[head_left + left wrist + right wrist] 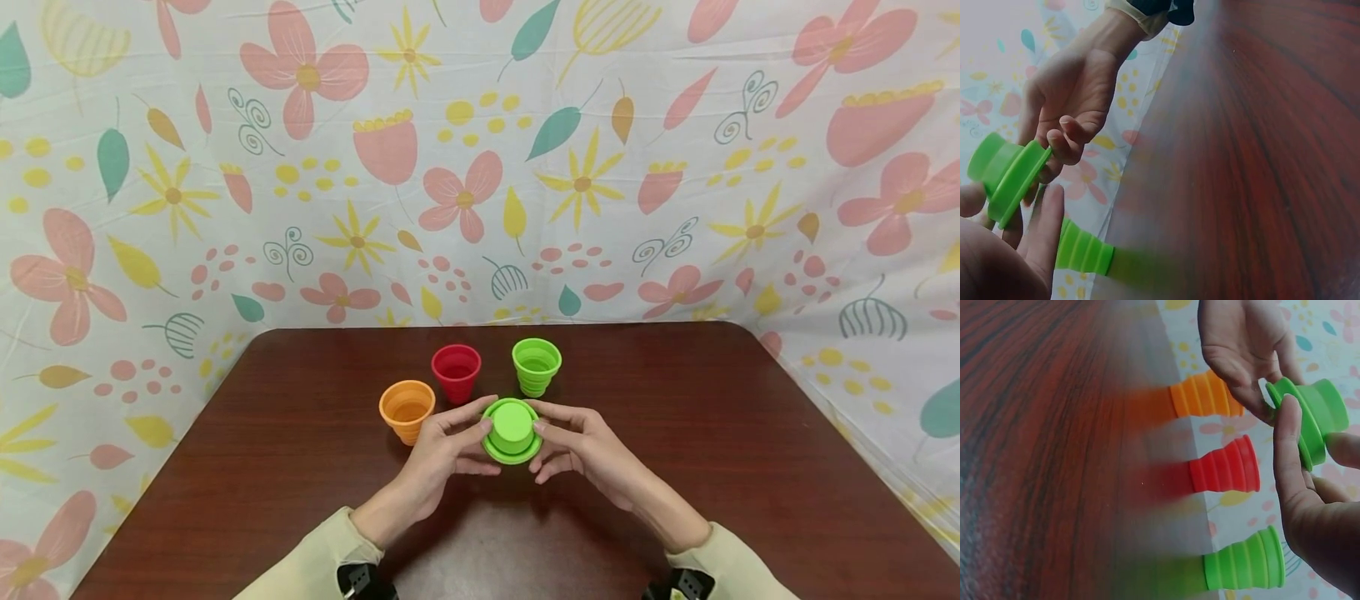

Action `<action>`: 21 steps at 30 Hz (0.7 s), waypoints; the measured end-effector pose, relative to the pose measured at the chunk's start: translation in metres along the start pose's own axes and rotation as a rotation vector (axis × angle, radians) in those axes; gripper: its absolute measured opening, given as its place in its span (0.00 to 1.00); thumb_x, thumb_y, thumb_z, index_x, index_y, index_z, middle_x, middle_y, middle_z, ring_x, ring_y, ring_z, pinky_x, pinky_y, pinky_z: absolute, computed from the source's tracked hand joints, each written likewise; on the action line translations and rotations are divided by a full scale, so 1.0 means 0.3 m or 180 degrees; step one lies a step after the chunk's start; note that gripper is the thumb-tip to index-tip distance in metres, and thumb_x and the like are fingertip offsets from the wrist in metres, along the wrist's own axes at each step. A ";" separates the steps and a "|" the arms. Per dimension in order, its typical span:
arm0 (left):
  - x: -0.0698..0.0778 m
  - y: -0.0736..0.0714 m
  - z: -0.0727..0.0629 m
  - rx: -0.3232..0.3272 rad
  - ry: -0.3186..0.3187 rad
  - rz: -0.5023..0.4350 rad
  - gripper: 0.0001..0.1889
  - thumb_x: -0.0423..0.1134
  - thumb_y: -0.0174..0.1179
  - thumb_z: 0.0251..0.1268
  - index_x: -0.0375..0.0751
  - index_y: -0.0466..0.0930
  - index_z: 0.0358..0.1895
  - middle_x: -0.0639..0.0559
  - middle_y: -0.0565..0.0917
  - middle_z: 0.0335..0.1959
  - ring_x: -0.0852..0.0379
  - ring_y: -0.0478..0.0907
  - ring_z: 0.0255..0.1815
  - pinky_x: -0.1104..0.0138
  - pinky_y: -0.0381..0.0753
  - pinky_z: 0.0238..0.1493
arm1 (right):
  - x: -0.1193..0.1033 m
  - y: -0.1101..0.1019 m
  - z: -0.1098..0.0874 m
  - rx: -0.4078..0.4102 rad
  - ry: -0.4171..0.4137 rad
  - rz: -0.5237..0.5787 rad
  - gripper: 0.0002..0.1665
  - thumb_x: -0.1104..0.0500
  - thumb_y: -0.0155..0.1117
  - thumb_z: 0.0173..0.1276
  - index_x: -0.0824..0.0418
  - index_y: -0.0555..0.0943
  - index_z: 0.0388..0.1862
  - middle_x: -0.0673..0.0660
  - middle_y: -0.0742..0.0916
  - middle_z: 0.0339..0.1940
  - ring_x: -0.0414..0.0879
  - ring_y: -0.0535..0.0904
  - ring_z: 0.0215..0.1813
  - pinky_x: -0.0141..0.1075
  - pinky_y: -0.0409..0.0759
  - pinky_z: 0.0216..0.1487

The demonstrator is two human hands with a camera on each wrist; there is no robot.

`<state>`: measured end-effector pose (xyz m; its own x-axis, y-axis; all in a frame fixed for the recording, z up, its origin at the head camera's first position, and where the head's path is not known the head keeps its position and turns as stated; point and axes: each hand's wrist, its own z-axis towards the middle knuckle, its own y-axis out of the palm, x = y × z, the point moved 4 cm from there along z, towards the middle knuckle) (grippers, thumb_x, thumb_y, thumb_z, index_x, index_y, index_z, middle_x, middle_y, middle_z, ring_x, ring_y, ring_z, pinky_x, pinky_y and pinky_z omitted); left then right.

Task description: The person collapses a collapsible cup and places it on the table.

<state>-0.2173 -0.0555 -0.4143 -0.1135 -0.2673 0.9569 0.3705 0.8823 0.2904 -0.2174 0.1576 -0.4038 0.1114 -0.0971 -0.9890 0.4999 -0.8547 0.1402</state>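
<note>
Between both hands, above the table, is a green collapsible cup (513, 428), partly folded, its narrow base facing the head camera. My left hand (438, 462) grips its left edge between thumb and fingers. On the opposite edge my right hand (592, 450) pinches it the same way. In the right wrist view the held green cup (1310, 419) shows its wide rim and stepped side. Just beyond the hands stand an orange cup (407, 408), a red cup (456, 372) and a second green cup (536, 367), all upright and extended.
The dark brown wooden table (300, 467) has rounded far corners. A white cloth (480, 275) with flowers and leaves hangs behind it and continues along both sides. The orange cup is close to the left hand's fingers.
</note>
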 end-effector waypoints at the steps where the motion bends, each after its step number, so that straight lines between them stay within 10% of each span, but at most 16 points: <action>1: -0.001 -0.001 0.001 0.0025 0.0006 -0.0005 0.26 0.36 0.61 0.78 0.33 0.73 0.75 0.40 0.84 0.62 0.52 0.90 0.40 0.52 0.91 0.46 | 0.000 0.000 0.000 -0.0002 0.0003 0.0017 0.36 0.55 0.59 0.83 0.72 0.63 0.81 0.64 0.88 0.41 0.48 0.88 0.35 0.44 0.91 0.42; 9: 0.003 0.000 0.003 0.0062 -0.0053 -0.0096 0.29 0.31 0.64 0.73 0.36 0.74 0.75 0.44 0.79 0.45 0.52 0.88 0.40 0.50 0.90 0.49 | 0.004 -0.002 0.001 0.0055 -0.0012 0.0021 0.32 0.55 0.59 0.83 0.76 0.69 0.75 0.65 0.89 0.39 0.49 0.89 0.34 0.45 0.91 0.42; 21: 0.009 0.009 0.003 -0.0007 -0.0151 -0.0286 0.27 0.32 0.65 0.70 0.34 0.77 0.72 0.40 0.88 0.52 0.49 0.91 0.37 0.53 0.90 0.48 | 0.000 -0.001 0.003 0.0048 -0.0024 0.0033 0.23 0.53 0.59 0.84 0.71 0.76 0.63 0.62 0.88 0.38 0.50 0.88 0.34 0.48 0.91 0.39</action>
<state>-0.2175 -0.0535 -0.4110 -0.1899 -0.3267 0.9259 0.3589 0.8547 0.3751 -0.2184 0.1575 -0.4039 0.1099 -0.1100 -0.9878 0.4856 -0.8612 0.1500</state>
